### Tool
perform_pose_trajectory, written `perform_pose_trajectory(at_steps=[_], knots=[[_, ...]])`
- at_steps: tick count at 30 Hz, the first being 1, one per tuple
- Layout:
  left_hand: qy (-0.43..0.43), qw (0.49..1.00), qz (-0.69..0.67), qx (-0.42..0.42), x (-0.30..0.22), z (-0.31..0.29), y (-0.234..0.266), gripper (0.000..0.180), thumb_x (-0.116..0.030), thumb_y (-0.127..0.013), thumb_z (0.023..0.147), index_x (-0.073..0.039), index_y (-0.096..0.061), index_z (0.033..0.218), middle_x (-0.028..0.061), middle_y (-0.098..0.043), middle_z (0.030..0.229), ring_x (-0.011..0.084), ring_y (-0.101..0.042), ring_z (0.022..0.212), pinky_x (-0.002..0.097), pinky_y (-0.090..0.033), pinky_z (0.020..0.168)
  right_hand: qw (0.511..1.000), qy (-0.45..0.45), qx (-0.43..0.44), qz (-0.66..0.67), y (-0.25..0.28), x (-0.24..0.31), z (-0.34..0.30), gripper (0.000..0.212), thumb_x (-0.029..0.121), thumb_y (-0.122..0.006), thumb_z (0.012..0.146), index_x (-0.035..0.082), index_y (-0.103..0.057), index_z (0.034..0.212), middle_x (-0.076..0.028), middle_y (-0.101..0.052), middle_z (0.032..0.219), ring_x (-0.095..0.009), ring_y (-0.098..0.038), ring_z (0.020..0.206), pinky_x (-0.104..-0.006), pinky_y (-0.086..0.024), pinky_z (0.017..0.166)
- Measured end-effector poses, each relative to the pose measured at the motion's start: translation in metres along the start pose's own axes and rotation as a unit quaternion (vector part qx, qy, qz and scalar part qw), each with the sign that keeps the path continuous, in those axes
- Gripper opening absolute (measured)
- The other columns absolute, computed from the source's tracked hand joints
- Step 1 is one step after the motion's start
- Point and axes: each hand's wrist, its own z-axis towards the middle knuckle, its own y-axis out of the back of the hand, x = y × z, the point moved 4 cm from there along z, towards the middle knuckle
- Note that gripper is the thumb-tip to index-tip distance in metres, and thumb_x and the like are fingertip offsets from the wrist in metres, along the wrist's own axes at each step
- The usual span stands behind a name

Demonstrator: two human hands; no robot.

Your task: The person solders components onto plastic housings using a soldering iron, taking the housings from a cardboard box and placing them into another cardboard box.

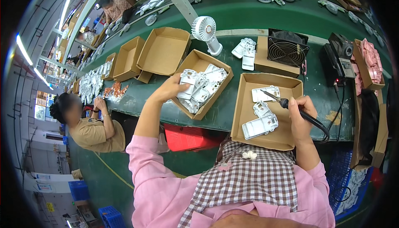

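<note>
My left hand is closed on a white plastic fan housing, above a shallow cardboard box. Several similar white housings with small metal parts lie heaped in that box. In my right hand is a soldering iron, gripped by its black handle, its tip pointing left. The tip is over a second cardboard box, close to a white housing; whether they touch, I cannot tell. Two more housings lie nearer me in this box, one overlapping the other.
A white handheld fan stands behind the boxes. To the right are a black fume fan, a soldering station with its cable, and a box of pink parts. Leftward, a co-worker sits near white parts and copper-coloured pieces.
</note>
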Motion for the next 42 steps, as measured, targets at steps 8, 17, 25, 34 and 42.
perform_pose_trajectory(at_steps=[8, 17, 25, 34, 42], knots=[[-0.028, 0.907, 0.42, -0.03, -0.023, 0.008, -0.029, 0.046, -0.023, -0.063, 0.086, 0.003, -0.043, 0.119, 0.0287, -0.049, 0.125, 0.0412, -0.048, 0.119, 0.0435, -0.038, 0.101, 1.0, 0.014, -0.014, -0.004, 0.0, 0.0, 0.002, 0.021, 0.009, -0.067, 0.086, 0.004, -0.053, 0.072, 0.004, -0.05, 0.064, -0.003, -0.039, 0.059, -0.0216, -0.031, 0.052], [-0.008, 0.974, 0.135, 0.184, -0.011, 0.003, 0.039, 0.055, 0.004, -0.069, 0.069, -0.002, -0.057, 0.122, 0.0029, -0.057, 0.111, 0.0149, -0.054, 0.102, 0.0293, -0.043, 0.093, 1.0, 0.013, -0.002, 0.009, 0.001, 0.0, 0.003, 0.022, 0.01, -0.068, 0.087, 0.004, -0.052, 0.073, 0.004, -0.05, 0.065, -0.003, -0.04, 0.06, -0.021, -0.032, 0.053], [-0.088, 0.888, 0.34, 0.298, 0.0, 0.005, 0.002, 0.054, -0.001, -0.076, 0.064, -0.006, -0.057, 0.115, 0.0101, -0.055, 0.117, 0.0257, -0.054, 0.108, 0.0317, -0.042, 0.092, 1.0, -0.012, 0.001, 0.022, 0.001, 0.001, 0.001, 0.022, 0.012, -0.068, 0.087, 0.004, -0.053, 0.073, 0.004, -0.05, 0.065, -0.003, -0.04, 0.06, -0.0205, -0.032, 0.054], [0.045, 0.946, 0.172, 0.272, -0.014, -0.021, -0.028, 0.054, -0.019, -0.079, 0.073, -0.007, -0.049, 0.117, 0.0074, -0.06, 0.103, 0.0171, -0.055, 0.094, 0.0297, -0.045, 0.083, 0.999, -0.005, -0.004, 0.032, 0.0, 0.0, 0.003, 0.021, 0.011, -0.067, 0.087, 0.004, -0.053, 0.073, 0.005, -0.051, 0.065, -0.002, -0.039, 0.06, -0.02, -0.031, 0.053], [0.024, 0.972, 0.055, 0.228, -0.008, -0.024, -0.024, 0.064, -0.019, -0.079, 0.072, 0.002, -0.052, 0.126, 0.0101, -0.062, 0.115, 0.017, -0.057, 0.103, 0.028, -0.042, 0.091, 0.999, -0.01, 0.0, 0.044, 0.0, -0.001, 0.003, 0.021, 0.01, -0.067, 0.087, 0.004, -0.053, 0.074, 0.005, -0.052, 0.066, -0.001, -0.039, 0.059, -0.0194, -0.031, 0.053]])
